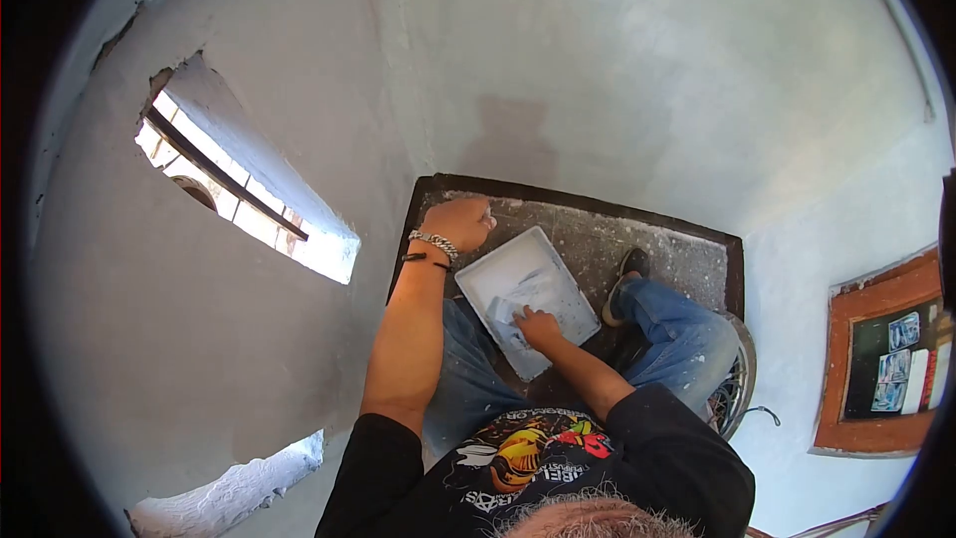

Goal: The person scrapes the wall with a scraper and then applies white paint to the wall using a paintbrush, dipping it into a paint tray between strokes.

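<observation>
A shallow, pale rectangular tray (551, 286) sits between my knees, with white residue and grey smears inside. My right hand (539, 327) reaches into it, fingers closed on a pale grey, flat-looking piece (505, 313) that rests against the tray's bottom; its exact kind is not clear. Beyond the tray's upper left corner is my left hand (461, 222), with a chain bracelet at the wrist. Its fingers are curled closed, and a small whitish bit shows at the fingertips. What it holds, if anything, I cannot make out.
Speckled grey floor (677, 259) with a dark border meets plastered walls (597, 70). At left, a slanted opening (239, 179) shows a dark bar. A wire-spoked wheel (737, 384) stands beside my right knee, and a wooden-framed panel (832, 379) is on the right wall.
</observation>
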{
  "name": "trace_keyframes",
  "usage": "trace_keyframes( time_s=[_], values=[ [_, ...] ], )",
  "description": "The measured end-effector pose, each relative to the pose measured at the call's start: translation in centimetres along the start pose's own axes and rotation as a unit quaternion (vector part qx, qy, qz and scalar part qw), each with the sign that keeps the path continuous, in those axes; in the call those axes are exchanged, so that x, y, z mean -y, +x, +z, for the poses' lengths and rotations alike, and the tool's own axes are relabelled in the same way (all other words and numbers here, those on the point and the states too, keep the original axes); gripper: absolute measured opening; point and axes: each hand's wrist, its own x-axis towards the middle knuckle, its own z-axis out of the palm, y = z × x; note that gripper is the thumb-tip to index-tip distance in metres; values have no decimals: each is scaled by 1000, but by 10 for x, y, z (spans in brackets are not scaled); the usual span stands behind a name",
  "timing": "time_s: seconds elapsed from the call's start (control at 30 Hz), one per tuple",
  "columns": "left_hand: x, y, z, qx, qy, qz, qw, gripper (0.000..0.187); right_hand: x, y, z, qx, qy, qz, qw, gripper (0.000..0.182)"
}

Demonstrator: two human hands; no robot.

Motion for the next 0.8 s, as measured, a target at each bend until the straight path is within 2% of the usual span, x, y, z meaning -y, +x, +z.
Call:
trace_keyframes(
  time_s=[0.07, 0.17, 0.27, 0.37, 0.47, 0.57, 0.6, 0.67, 0.7, 0.77, 0.8],
  values=[
    [2, -3, 1, -6, 2, -2, 1000, 33, -16, 0, 1, 13, 10, 51, 999, 44],
    [4, -3, -1, 2, -2, 1, 1000, 32, -41, -21, -44, 44, 37, 110, 992, 37],
    [-5, -5, -5, -10, 3, -1, 1000, 31, -78, -32, -49, -74, 179, 188, 963, 40],
    [-6, -4, -2, -10, 2, 10, 1000, 32, -99, -44, -71, -203, 279, 161, 925, 37],
    [-2, 1, 4, -10, 16, 15, 1000, 32, -103, -57, -135, -171, 561, 163, 793, 28],
    [-5, -3, -4, 6, 15, 0, 1000, 33, -98, -71, -215, -198, 725, 94, 653, 25],
    [-7, -4, -6, 1, 9, -2, 1000, 34, -97, -68, -241, -241, 729, 82, 635, 22],
    [-9, -7, -8, -4, -5, -8, 1000, 34, -103, -63, -296, -250, 772, 78, 579, 15],
    [-9, -7, -7, -1, -8, -7, 1000, 34, -104, -61, -328, -262, 766, 80, 582, 16],
    [-5, -3, -3, 6, -14, -7, 1000, 34, -114, -53, -389, -272, 783, 70, 555, 14],
    [-3, 0, -1, 4, -14, -3, 1000, 34, -124, -48, -413, -261, 781, 45, 566, 13]
  ],
)
